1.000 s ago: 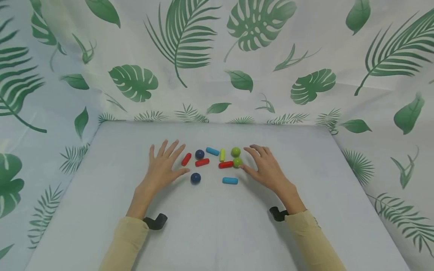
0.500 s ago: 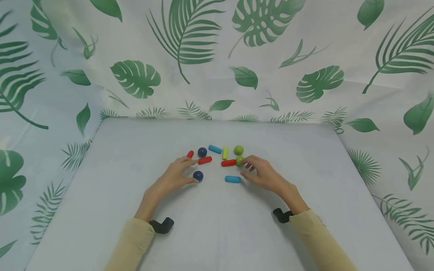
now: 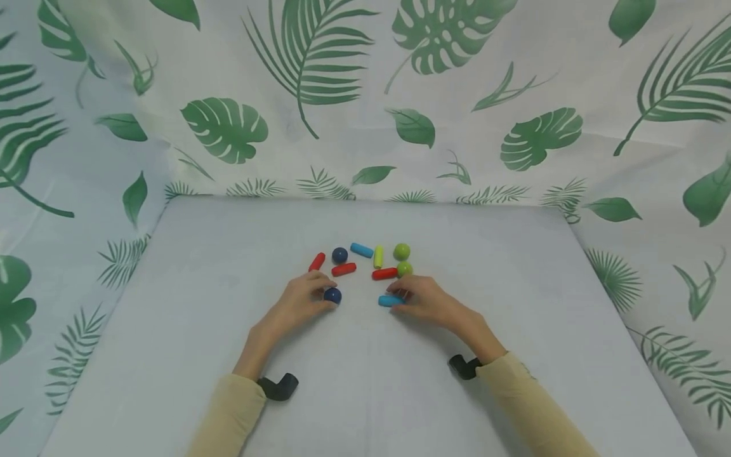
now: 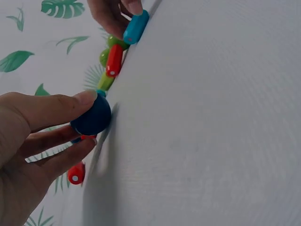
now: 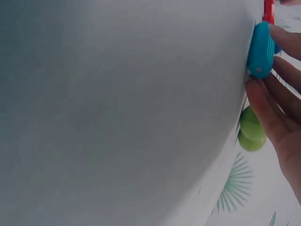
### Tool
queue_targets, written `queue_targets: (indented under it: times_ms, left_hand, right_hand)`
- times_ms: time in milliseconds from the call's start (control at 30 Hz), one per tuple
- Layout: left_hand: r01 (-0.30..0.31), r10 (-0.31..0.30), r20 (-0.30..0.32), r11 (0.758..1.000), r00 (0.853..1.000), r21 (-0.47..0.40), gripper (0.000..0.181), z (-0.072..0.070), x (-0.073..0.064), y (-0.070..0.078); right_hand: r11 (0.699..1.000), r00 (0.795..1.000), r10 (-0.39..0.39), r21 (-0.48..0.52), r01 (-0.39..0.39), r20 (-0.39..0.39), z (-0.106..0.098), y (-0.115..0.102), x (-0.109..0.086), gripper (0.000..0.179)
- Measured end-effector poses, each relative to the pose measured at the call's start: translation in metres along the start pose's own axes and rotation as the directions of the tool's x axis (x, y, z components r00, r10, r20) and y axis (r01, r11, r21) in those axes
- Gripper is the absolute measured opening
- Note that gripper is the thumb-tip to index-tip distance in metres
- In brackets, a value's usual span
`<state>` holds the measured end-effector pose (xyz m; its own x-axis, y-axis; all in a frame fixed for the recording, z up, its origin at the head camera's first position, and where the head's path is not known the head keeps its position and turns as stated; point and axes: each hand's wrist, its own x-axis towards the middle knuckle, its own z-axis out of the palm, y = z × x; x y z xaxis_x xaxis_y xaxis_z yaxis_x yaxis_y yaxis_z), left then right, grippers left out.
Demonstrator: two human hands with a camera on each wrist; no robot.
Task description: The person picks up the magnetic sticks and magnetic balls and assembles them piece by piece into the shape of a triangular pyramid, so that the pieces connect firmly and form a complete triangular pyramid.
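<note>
My left hand (image 3: pixel 301 298) pinches a dark blue ball (image 3: pixel 333 296) between thumb and fingers. The left wrist view shows the thumb on that ball (image 4: pixel 94 117), with the other fingers curled round its far side. At the right, my right hand (image 3: pixel 431 301) has thumb and fingers round the end of a blue cylinder (image 3: pixel 388 301) lying on the table. Seen from the right wrist, the fingers touch this blue cylinder (image 5: pixel 261 49) at its side and end. A red cylinder (image 3: pixel 316 261) lies just beyond the left hand's fingers.
Behind the hands lie a second dark blue ball (image 3: pixel 339 255), red cylinders (image 3: pixel 344 270) (image 3: pixel 384 273), another blue cylinder (image 3: pixel 362 250), a yellow-green cylinder (image 3: pixel 379 257) and two green balls (image 3: pixel 402 252) (image 3: pixel 404 269). A leaf-print cloth (image 3: pixel 337 152) rises behind the white table (image 3: pixel 365 381).
The left hand has come in from the left, its spread fingers closing round the dark blue ball. The right hand has moved from beside the green balls toward me, onto the blue cylinder.
</note>
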<state>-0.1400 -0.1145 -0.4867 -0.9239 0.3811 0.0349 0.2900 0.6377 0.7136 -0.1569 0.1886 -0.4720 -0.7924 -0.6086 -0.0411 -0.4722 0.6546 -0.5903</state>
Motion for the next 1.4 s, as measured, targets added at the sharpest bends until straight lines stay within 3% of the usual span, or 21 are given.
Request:
queue_targets:
  times_ms: [367, 1000, 1400]
  left_hand:
    - [0.048, -0.048, 0.003, 0.998, 0.999, -0.04, 0.04, 0.004, -0.003, 0.003]
    - [-0.029, 0.029, -0.001, 0.998, 1.0, -0.056, 0.039, 0.006, 0.0, -0.002]
    - [-0.034, 0.033, -0.011, 0.998, 0.999, -0.057, 0.038, 0.004, 0.001, -0.004]
  right_hand:
    - [0.997, 0.999, -0.038, -0.073, 0.04, 0.034, 0.009, -0.016, 0.012, 0.027]
    - [0.981, 0.985, -0.175, -0.078, 0.175, 0.008, 0.02, -0.035, 0.042, 0.025]
    - [0.981, 0.984, -0.177, -0.081, 0.179, 0.023, 0.026, -0.042, 0.052, 0.026]
